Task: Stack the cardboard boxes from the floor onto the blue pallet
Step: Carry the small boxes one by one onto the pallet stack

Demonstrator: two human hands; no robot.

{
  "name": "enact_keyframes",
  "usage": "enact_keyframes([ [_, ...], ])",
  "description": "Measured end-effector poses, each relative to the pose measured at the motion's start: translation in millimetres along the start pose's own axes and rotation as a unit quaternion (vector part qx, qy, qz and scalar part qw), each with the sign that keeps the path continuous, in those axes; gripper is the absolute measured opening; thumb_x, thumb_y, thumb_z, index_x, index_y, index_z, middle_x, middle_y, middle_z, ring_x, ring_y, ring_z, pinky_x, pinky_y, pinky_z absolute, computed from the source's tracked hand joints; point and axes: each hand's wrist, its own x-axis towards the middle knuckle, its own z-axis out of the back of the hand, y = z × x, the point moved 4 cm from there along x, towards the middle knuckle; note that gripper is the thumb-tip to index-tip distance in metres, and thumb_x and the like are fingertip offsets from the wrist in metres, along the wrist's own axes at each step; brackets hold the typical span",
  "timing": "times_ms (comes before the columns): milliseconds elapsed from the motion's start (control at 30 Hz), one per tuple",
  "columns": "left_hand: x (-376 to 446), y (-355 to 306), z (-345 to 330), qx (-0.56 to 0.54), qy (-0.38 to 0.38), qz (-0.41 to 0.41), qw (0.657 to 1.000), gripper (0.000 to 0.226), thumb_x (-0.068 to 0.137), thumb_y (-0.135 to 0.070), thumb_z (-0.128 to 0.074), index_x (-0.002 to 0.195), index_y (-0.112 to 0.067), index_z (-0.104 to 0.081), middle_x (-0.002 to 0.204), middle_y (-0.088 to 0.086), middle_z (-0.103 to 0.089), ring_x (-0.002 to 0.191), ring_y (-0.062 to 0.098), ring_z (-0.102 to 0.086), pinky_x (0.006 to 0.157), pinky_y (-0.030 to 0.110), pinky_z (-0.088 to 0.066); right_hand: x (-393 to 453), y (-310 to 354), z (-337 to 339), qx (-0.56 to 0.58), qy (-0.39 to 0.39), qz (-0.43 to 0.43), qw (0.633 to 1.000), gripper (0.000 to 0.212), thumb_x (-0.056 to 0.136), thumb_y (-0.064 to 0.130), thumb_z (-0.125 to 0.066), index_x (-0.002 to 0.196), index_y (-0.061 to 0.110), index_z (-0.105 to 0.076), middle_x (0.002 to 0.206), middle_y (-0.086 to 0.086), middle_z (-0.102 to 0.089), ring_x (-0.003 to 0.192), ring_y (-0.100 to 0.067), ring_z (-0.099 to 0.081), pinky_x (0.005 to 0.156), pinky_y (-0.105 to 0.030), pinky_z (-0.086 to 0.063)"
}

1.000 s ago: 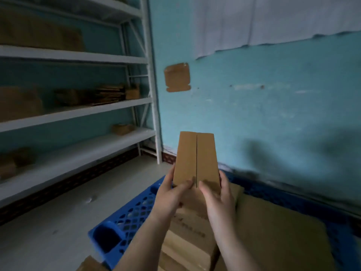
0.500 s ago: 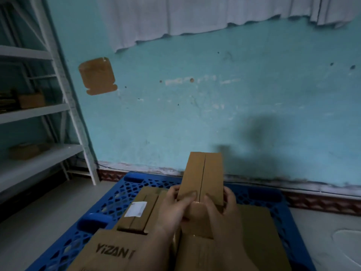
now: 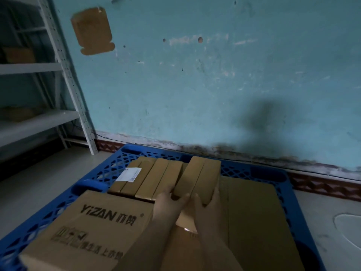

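Note:
A narrow cardboard box lies low over the blue pallet, its near end held by both hands. My left hand grips the near left corner and my right hand grips the near right corner. To its left, two similar narrow boxes lie side by side on the pallet, the far-left one bearing a white label. A large box printed YiZAN sits at the near left. A big flat box covers the pallet's right side. Whether the held box rests on anything is hidden.
The turquoise wall stands just behind the pallet, with a cardboard piece stuck on it. A white metal shelf rack stands at the left, holding a few boxes. Grey floor lies to the right and left of the pallet.
Both hands have lowered the narrow box from upright in front of me to nearly flat beside the other narrow boxes. My view has swung right and down toward the pallet.

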Motion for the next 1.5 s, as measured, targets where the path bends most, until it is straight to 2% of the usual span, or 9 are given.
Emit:
enact_keyframes([
  [133, -16, -11, 63, -0.081, -0.076, -0.072, 0.991, 0.066, 0.078, -0.039, -0.068, 0.137, -0.026, -0.041, 0.137, -0.004, -0.050, 0.120, 0.015, -0.052, 0.091, 0.028, -0.046, -28, 41, -17, -0.026, -0.003, 0.125, 0.992, 0.078, 0.078, 0.031, -0.071, 0.143, 0.027, -0.029, 0.150, 0.003, -0.030, 0.137, -0.016, -0.028, 0.106, -0.029, -0.025],
  [300, -49, 13, 199, -0.103, -0.242, -0.082, 0.961, 0.061, 0.076, -0.035, -0.071, 0.132, -0.029, -0.045, 0.116, -0.010, -0.050, 0.106, 0.012, -0.051, 0.073, 0.025, -0.052, -99, 111, -80, -0.058, 0.006, 0.311, 0.949, 0.081, 0.065, 0.039, -0.079, 0.136, 0.026, -0.042, 0.151, 0.000, -0.029, 0.138, -0.018, -0.027, 0.111, -0.034, -0.002],
  [467, -125, 84, 334, -0.124, -0.366, -0.030, 0.922, 0.059, 0.078, -0.028, -0.071, 0.132, -0.024, -0.047, 0.124, -0.001, -0.052, 0.111, 0.020, -0.055, 0.068, 0.025, -0.050, -204, 136, -188, 0.078, 0.279, 0.268, 0.919, 0.083, 0.065, 0.031, -0.081, 0.134, 0.039, -0.035, 0.145, 0.009, -0.035, 0.131, -0.007, -0.034, 0.102, -0.026, -0.033],
  [767, -385, 257, 486, -0.103, -0.563, 0.127, 0.810, 0.055, 0.078, -0.025, -0.071, 0.129, -0.024, -0.049, 0.118, -0.002, -0.053, 0.110, 0.022, -0.057, 0.087, 0.035, -0.047, -485, 71, -325, 0.025, 0.611, 0.236, 0.755, 0.088, 0.064, 0.034, -0.081, 0.137, 0.039, -0.032, 0.139, 0.018, -0.036, 0.129, -0.004, -0.035, 0.103, -0.032, -0.036],
  [1033, -600, 423, 453, -0.134, -0.634, 0.304, 0.698, 0.057, 0.078, -0.025, -0.071, 0.129, -0.025, -0.048, 0.123, 0.003, -0.053, 0.113, 0.025, -0.054, 0.081, 0.028, -0.041, -708, -98, -341, -0.160, 0.774, 0.272, 0.549, 0.104, 0.061, 0.036, -0.084, 0.145, 0.029, -0.022, 0.151, 0.006, -0.027, 0.137, -0.011, -0.026, 0.104, -0.020, -0.023],
  [1200, -643, 514, 386, -0.231, -0.613, 0.384, 0.651, 0.054, 0.080, -0.026, -0.069, 0.128, -0.022, -0.046, 0.115, 0.000, -0.050, 0.103, 0.023, -0.056, 0.085, 0.037, -0.049, -757, -201, -352, -0.314, 0.774, 0.300, 0.461, 0.105, 0.064, 0.037, -0.081, 0.146, 0.027, -0.017, 0.154, 0.004, -0.019, 0.139, -0.018, -0.022, 0.111, -0.037, -0.029],
  [1333, -630, 568, 304, -0.436, -0.568, 0.437, 0.544, 0.038, 0.081, -0.025, -0.067, 0.112, -0.009, -0.053, 0.109, 0.007, -0.059, 0.092, 0.023, -0.059, 0.082, 0.044, -0.053, -757, -254, -379, -0.405, 0.748, 0.356, 0.386, 0.101, 0.069, 0.041, -0.076, 0.147, 0.020, -0.014, 0.156, 0.001, -0.014, 0.141, -0.020, -0.017, 0.111, -0.040, -0.028],
  [1400, -620, 582, 275, -0.502, -0.539, 0.458, 0.498, 0.042, 0.080, -0.024, -0.066, 0.113, -0.007, -0.046, 0.105, 0.013, -0.057, 0.090, 0.029, -0.058, 0.067, 0.042, -0.054, -754, -271, -394, -0.440, 0.737, 0.373, 0.352, 0.104, 0.070, 0.045, -0.073, 0.148, 0.019, -0.009, 0.157, 0.001, -0.008, 0.144, -0.019, -0.009, 0.113, -0.042, -0.024],
  [1500, -619, 595, 266, -0.505, -0.571, 0.482, 0.432, 0.055, 0.076, -0.023, -0.069, 0.118, -0.003, -0.040, 0.106, 0.017, -0.055, 0.094, 0.033, -0.057, 0.067, 0.043, -0.055, -748, -288, -408, -0.471, 0.730, 0.353, 0.346, 0.109, 0.067, 0.053, -0.072, 0.148, 0.019, -0.008, 0.157, -0.001, -0.010, 0.144, -0.020, -0.010, 0.114, -0.043, -0.022],
])
